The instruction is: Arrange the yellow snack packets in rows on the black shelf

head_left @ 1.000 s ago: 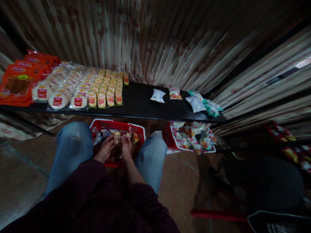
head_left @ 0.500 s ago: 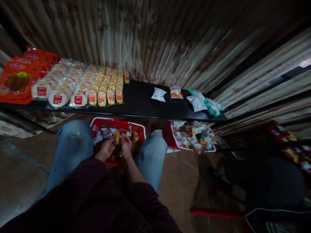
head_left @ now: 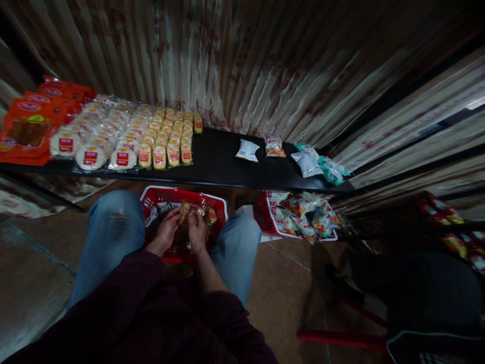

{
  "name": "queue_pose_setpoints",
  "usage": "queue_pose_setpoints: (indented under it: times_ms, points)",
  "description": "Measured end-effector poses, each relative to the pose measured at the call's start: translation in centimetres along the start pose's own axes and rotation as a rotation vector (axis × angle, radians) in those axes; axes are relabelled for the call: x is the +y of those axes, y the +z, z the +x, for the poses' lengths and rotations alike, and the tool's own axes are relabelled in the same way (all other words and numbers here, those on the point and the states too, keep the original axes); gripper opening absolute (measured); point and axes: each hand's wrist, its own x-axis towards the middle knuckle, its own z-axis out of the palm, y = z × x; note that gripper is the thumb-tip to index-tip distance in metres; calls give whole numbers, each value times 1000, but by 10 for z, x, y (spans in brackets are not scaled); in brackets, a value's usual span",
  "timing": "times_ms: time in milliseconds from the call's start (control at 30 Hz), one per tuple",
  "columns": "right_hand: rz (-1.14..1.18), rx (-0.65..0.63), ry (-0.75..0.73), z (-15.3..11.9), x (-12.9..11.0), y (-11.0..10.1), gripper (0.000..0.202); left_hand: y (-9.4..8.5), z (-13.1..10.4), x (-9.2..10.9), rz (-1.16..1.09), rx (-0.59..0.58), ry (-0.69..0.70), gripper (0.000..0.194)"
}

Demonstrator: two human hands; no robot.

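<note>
Between my knees stands a red basket (head_left: 220,199) with a white rim. Over it my left hand (head_left: 168,230) and my right hand (head_left: 197,230) are both closed on one small yellow wrapped cake (head_left: 184,212), one from each side. More packets lie in the basket, among them another wrapped cake (head_left: 211,216) to the right of my right hand and white-and-blue packets (head_left: 153,215) at the left. My hands hide part of the basket's contents.
A black shelf (head_left: 220,156) crosses in front, bearing orange bags (head_left: 28,129), round white packaged cakes (head_left: 91,156), rows of yellow wrapped cakes (head_left: 159,155) and several snack bags (head_left: 248,150). A second basket (head_left: 263,210) of snack bags stands at right. Another person's dark-clothed leg (head_left: 413,283) is at far right.
The held cake has tilted a little and sits slightly higher between my fingers. Both hands stay over the basket. The whole view has shifted slightly.
</note>
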Motion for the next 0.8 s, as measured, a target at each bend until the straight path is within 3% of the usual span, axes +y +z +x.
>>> queue_pose_setpoints:
  times_ms: [367,633,800]
  points:
    - [-26,-88,-104,-1,-1,2,30,10,-14,8,160,-76,189,28]
    - [-326,27,-276,4,-1,-3,33,15,-21,13,316,-156,346,36]
    - [-259,58,-296,1,-9,-8,40,21,-24,16,432,-218,515,33]
